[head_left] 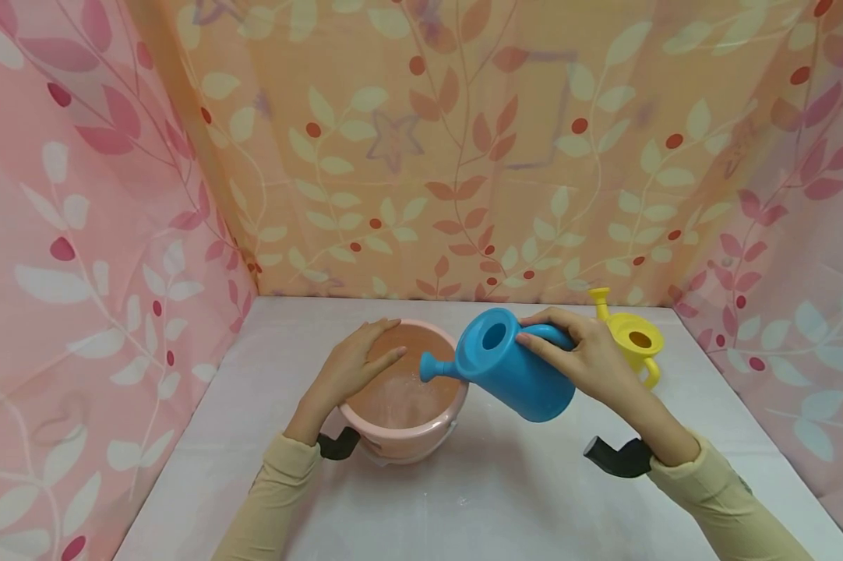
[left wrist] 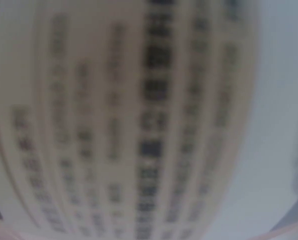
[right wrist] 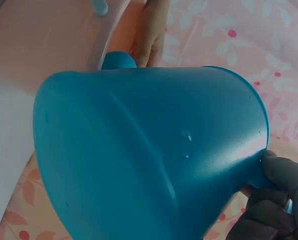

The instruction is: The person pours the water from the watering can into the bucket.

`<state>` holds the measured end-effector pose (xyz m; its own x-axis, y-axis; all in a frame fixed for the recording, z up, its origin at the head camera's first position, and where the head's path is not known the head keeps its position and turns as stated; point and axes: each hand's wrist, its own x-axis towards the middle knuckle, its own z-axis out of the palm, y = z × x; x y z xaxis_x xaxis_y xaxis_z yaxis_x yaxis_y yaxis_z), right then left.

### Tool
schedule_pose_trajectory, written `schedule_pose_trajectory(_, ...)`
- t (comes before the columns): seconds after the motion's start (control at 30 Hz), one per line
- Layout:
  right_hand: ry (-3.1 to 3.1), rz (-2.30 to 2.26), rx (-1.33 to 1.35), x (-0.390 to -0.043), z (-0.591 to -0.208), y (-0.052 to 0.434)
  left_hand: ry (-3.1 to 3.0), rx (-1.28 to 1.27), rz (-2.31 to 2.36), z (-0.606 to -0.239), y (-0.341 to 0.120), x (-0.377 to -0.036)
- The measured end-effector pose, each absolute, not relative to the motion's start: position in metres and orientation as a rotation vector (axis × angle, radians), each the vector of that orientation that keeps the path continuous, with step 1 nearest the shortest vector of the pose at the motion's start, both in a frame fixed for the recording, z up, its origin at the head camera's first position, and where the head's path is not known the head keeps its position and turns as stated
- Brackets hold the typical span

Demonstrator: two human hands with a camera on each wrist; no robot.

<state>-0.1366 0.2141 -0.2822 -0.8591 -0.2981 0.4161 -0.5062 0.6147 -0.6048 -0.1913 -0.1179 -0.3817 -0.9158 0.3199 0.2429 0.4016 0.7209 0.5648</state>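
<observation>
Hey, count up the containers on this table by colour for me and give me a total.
Blue watering can, tilted in the right hand with its spout over the bucket: 1
Yellow watering can, standing behind that hand: 1
Pink bucket, with the left hand resting on its rim: 1
Total: 3

I see a yellow can [head_left: 635, 340] right of centre on the white table [head_left: 506, 499] — leafy curtains [head_left: 99, 234] behind.
</observation>
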Motion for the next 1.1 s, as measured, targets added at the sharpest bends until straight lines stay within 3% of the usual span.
schedule_pose_trajectory(1.1,-2.585,1.08,0.658,-0.1378,-0.2797,0.213,-2.769,-0.585,-0.987,-0.3814,-0.1178,-0.1915)
